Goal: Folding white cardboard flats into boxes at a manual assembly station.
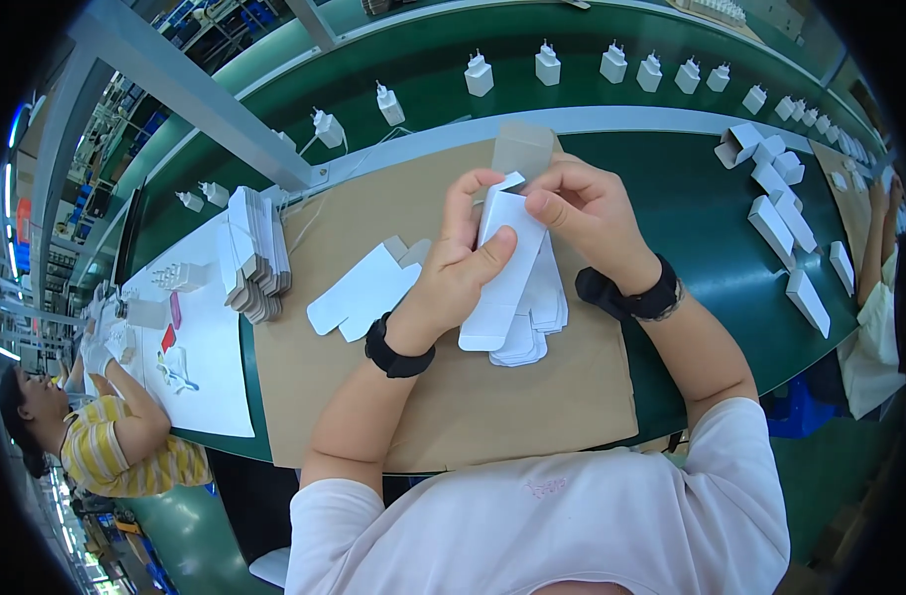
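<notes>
A slim white cardboard box [500, 283] is held up over the brown cardboard sheet, its far end open with a flap [522, 149] standing out. My left hand [453, 268] is closed round its side, thumb across the front face. At the open end my right hand [597, 208] pinches the box's edge; its fingertips are partly hidden. Beneath the box lies a pile of flattened white boxes [547, 297]. Further left, more flattened boxes [363, 293] rest on the brown sheet [453, 426].
Bundled flat boxes [254, 258] stand at the left. Several folded white boxes [775, 223] lie on the green table at the right. White plug adapters [480, 74] line the green belt [433, 94] beyond a metal rail. Co-workers [116, 436] sit at both sides.
</notes>
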`<action>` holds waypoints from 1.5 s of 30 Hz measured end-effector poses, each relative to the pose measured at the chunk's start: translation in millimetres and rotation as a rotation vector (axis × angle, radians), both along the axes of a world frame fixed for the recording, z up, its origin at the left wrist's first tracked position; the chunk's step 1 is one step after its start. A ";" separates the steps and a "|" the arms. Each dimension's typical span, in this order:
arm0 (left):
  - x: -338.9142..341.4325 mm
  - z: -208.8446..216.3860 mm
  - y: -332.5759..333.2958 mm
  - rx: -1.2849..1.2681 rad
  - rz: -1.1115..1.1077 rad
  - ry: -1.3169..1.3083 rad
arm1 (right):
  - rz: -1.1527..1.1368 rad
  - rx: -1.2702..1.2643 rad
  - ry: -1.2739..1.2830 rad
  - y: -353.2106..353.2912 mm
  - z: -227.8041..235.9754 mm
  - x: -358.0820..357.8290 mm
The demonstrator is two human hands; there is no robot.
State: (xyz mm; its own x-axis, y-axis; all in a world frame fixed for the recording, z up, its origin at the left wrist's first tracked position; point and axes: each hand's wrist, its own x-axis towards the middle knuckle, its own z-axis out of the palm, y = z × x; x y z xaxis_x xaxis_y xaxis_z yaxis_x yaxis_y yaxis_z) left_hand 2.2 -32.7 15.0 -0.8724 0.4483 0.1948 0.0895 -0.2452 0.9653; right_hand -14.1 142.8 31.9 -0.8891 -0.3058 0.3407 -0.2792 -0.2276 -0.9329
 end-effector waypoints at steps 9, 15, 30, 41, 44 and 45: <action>5.7 18.7 -4.5 0.087 -0.035 -0.229 | -0.275 0.277 0.576 -8.7 3.2 13.6; 1.9 10.0 -11.4 -0.167 -0.034 -0.047 | 0.058 0.189 -0.092 4.9 19.7 2.5; 2.7 12.0 -3.4 -0.317 0.178 0.071 | 0.024 0.265 0.040 10.2 3.1 6.5; -7.7 -5.8 -17.5 -1.039 0.347 0.305 | -1.021 1.080 0.565 129.4 8.8 -22.3; 3.5 23.6 -11.4 -0.893 0.316 0.142 | -0.495 0.774 0.165 58.2 7.5 -3.2; 7.5 23.4 -10.5 -0.897 0.318 0.145 | -0.335 0.652 0.004 37.0 12.4 4.0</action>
